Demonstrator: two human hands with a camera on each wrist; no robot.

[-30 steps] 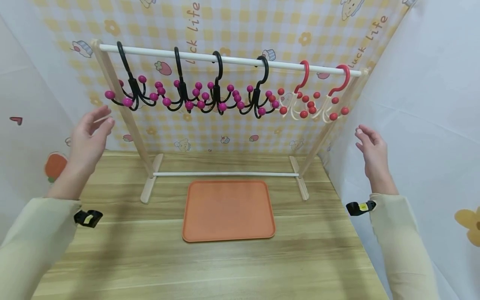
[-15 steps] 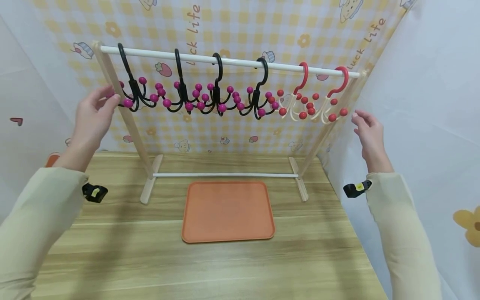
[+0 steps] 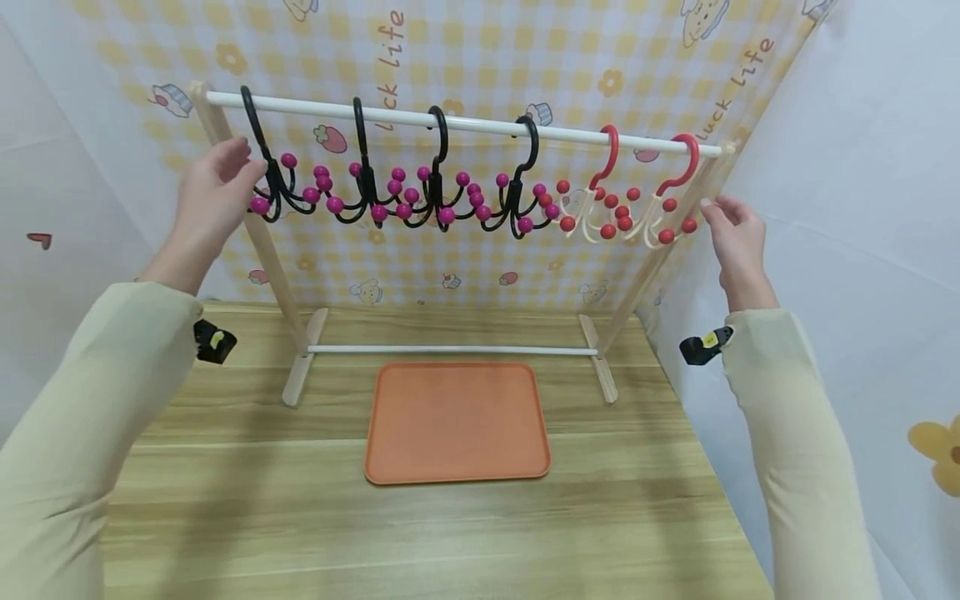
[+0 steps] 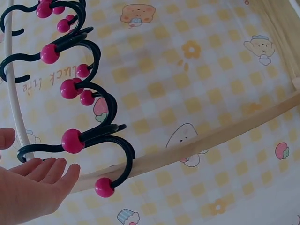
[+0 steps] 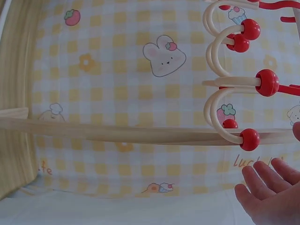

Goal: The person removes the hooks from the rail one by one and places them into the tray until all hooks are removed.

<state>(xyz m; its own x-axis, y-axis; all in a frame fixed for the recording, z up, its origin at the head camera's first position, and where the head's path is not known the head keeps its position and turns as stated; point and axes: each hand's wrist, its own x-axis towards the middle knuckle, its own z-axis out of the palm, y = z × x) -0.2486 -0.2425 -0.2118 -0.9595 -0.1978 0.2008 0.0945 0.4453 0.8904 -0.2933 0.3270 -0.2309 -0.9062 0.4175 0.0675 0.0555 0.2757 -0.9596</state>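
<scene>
Several octopus-style hangers hang from the white rail of a wooden rack. The black ones have magenta ball tips; the two at the right are cream with red hooks and red balls. My left hand is at the leftmost black hanger, overlapping its left side in the head view. In the left wrist view its spread fingers lie just under that hanger's hook, thumb apart. My right hand is beside the rightmost red-hooked hanger. The right wrist view shows its fingers loosely extended below a red ball.
An orange tray lies on the wooden table in front of the rack's lower bar. Wooden posts stand at both rack ends. A yellow checked cloth covers the back; white sheets hang at the sides.
Both hands have risen. The left has moved up and right to the leftmost black hanger, the right up alongside the rightmost hanger. The hangers hang as before.
</scene>
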